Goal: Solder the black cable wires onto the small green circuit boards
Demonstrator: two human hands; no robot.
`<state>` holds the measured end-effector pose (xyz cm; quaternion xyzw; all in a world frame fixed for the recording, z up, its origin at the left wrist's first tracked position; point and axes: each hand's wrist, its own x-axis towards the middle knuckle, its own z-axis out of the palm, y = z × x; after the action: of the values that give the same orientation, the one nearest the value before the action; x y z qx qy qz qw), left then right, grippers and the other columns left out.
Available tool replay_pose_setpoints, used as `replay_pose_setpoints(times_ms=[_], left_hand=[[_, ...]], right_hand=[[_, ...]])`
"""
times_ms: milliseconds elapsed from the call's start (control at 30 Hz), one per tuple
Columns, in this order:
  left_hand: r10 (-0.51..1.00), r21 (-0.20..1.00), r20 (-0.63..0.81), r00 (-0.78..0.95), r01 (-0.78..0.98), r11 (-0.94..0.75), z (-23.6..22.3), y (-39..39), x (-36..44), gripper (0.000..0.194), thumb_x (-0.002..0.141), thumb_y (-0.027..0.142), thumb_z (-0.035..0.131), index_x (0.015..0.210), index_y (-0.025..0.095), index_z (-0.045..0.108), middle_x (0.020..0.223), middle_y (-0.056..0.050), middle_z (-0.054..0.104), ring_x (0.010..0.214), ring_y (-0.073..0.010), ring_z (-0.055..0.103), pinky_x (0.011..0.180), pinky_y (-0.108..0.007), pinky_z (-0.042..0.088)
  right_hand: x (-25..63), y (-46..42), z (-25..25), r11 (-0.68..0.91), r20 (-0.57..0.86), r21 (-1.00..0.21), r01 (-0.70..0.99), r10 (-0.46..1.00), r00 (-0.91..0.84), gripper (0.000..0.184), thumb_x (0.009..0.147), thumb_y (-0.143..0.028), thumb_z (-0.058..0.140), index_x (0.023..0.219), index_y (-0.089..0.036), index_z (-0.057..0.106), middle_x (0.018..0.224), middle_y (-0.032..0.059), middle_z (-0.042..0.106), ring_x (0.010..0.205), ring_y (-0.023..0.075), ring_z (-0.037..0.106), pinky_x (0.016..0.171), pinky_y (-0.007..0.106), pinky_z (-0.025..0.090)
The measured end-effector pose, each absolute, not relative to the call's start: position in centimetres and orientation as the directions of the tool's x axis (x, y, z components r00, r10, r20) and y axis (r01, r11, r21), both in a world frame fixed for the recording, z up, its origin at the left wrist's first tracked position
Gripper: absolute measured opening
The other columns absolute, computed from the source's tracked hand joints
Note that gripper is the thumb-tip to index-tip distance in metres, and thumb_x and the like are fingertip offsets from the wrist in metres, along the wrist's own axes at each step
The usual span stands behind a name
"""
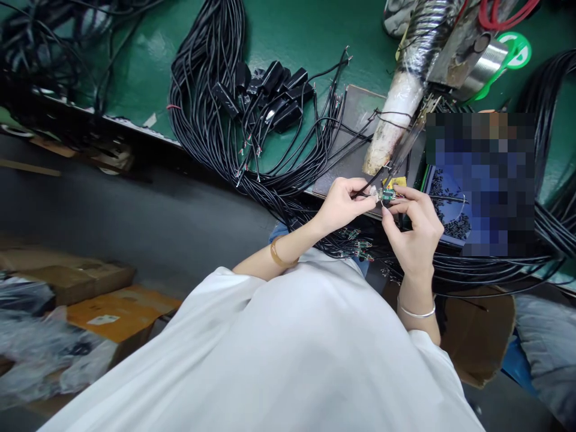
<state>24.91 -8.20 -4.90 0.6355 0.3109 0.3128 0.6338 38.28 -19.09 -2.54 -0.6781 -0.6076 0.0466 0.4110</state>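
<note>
A small green circuit board [387,194] with fine wires sits between my two hands, below a white-wrapped tube end. My left hand [344,205] is closed in a pinch on a black cable by the board's left end, where a pale connector-like tip shows. From the other side my right hand [416,223] is closed at the board, fingertips on its right end. A thin pale wire shows by my right thumb. Just beneath my hands, several more green boards [360,245] hang on black cables. A yellow patch [396,182] lies right behind the board.
Bundled black cables [198,102] and several black plug housings [274,96] lie on the green bench [148,54]. The wrapped tube [396,117] slants down near my hands. A blue printed item [445,204] lies at right, partly pixelated. Cardboard boxes [121,312] stand on the floor at left.
</note>
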Motion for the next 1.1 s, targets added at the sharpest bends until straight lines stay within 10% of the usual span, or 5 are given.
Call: replay_pose_setpoints(times_ms=[1100], left_hand=[[0.818,0.984,0.100,0.567,0.064,-0.165,-3.8,-7.7,25.0,0.020,0.077,0.018,0.063,0.058,0.014,0.057,0.062,0.002,0.044,0.059,-0.0075,0.037,0.058,-0.026,0.027]], right_hand=[[38.8,-18.0,-1.7,0.090,0.453,-0.592,0.801,0.859,0.239,0.007,0.088,-0.020,0.068,0.083,-0.022,0.063,0.116,0.0069,0.069,0.100,0.0213,0.070,0.091,0.040,0.057]])
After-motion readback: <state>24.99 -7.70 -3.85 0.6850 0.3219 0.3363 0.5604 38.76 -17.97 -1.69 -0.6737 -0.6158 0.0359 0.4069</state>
